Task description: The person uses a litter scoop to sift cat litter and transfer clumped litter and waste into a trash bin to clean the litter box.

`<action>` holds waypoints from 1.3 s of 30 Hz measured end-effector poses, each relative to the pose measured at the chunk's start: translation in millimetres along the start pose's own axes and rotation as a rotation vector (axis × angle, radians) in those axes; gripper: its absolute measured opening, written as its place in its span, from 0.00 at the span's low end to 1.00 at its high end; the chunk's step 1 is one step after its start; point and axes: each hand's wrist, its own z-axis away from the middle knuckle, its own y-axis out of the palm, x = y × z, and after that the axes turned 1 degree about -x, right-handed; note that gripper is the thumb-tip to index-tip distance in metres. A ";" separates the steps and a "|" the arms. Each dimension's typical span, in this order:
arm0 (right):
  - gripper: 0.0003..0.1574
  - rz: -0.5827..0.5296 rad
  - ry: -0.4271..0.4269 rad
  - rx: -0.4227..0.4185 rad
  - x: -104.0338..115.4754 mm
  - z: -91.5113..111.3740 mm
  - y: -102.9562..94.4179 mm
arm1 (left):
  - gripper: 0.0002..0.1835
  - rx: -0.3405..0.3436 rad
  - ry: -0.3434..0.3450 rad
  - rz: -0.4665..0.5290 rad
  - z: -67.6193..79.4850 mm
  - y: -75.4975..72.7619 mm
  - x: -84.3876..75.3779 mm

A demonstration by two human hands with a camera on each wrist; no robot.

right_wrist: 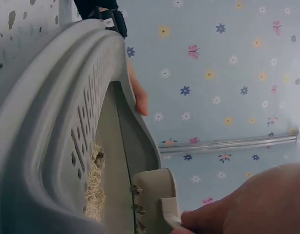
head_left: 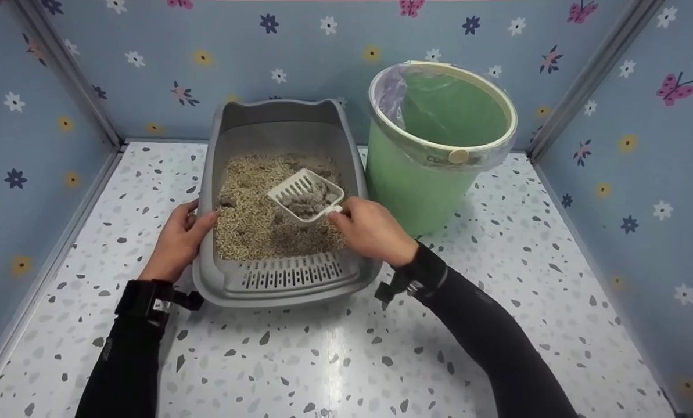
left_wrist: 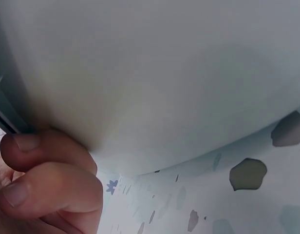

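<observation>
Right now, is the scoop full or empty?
Partly full: clumps lie in the scoop near its handle, while slots beyond them show bare.

Illegible lettering (head_left: 437,158) on green bin (head_left: 413,191)

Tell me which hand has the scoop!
The right hand grips the white scoop; the left hand instead holds the side of the grey litter box.

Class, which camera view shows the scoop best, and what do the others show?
The head view: it looks down into the slotted scoop and shows the clumps inside. The right wrist view shows part of it close up, cut off at the bottom edge; the left wrist view shows none.
</observation>
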 end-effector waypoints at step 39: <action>0.20 -0.013 -0.006 -0.089 21.7 22.0 -99.8 | 0.48 0.008 -0.010 -0.033 -0.1 -1.0 -0.8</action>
